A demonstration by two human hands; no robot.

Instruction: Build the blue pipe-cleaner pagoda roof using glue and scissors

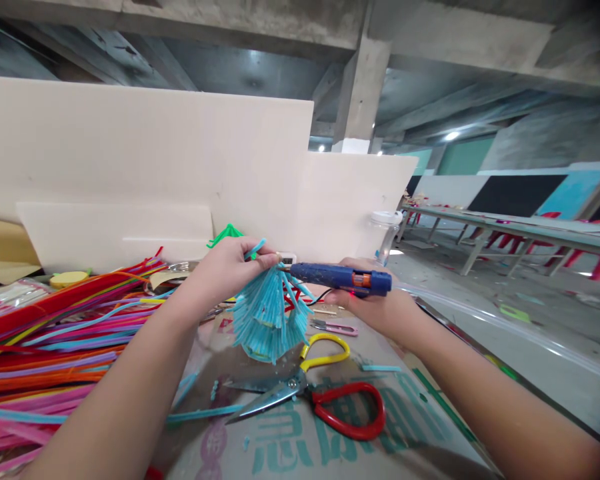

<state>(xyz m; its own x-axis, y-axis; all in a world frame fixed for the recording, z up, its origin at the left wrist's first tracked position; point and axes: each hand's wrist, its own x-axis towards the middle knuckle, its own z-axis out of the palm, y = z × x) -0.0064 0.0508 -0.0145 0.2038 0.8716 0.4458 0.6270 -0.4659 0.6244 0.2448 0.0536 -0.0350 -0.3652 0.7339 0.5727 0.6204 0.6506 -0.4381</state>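
My left hand (229,268) pinches the top of a light-blue pipe-cleaner tassel (269,316), shaped like a small tiered tree, and holds it upright above the cardboard. My right hand (375,303) grips a blue hot glue gun (337,276) held level, its nozzle touching the top of the tassel next to my left fingers. A black cord runs from the gun's underside.
Scissors (310,393) with one red and one yellow handle lie on the printed cardboard (330,447) below the tassel. Small pink snips (336,327) lie behind them. A heap of coloured pipe cleaners (50,347) fills the left. White foam boards (145,160) stand behind; a jar (386,230) at right.
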